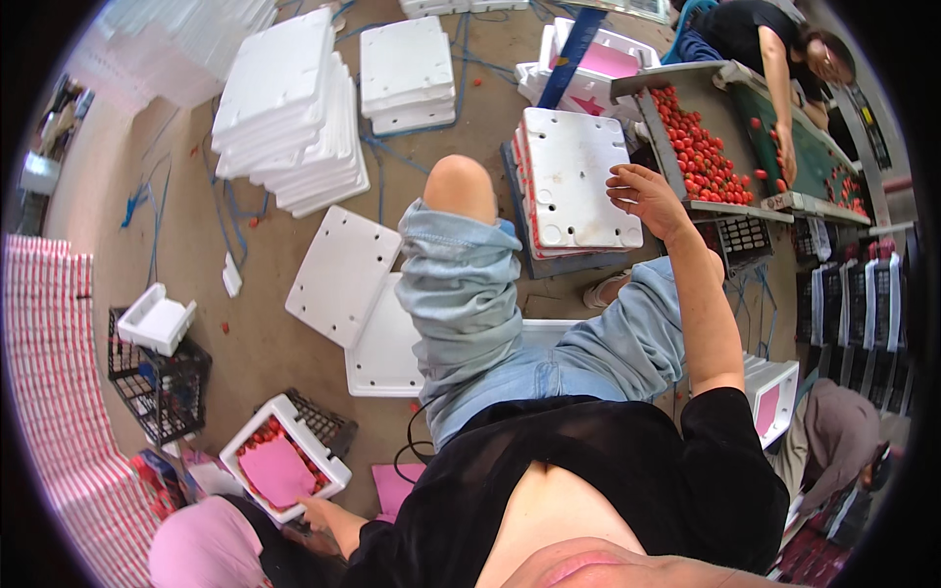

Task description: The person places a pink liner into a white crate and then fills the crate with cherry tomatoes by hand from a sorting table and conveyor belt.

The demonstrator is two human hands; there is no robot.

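My right hand (647, 198) is held with its fingers apart over the right edge of a stack of white foam lids or trays (577, 180); nothing is in it. At lower left, my left hand (317, 513) meets the near corner of a white foam box (334, 470). Its fingers are partly hidden, so whether they grip the rim cannot be told. That box holds small red tomatoes (273, 428) with a pink sheet (278, 470) over most of them, and it overlaps a black plastic crate (316, 415).
Piled tomatoes (695, 151) fill a metal-edged tray at upper right, beside a green conveyor belt (764, 117) where a co-worker (757, 44) reaches down. A person in a pink head covering (206, 544) is beside my left arm. Stacked foam lids (283, 110) and blue straps cover parts of the floor.
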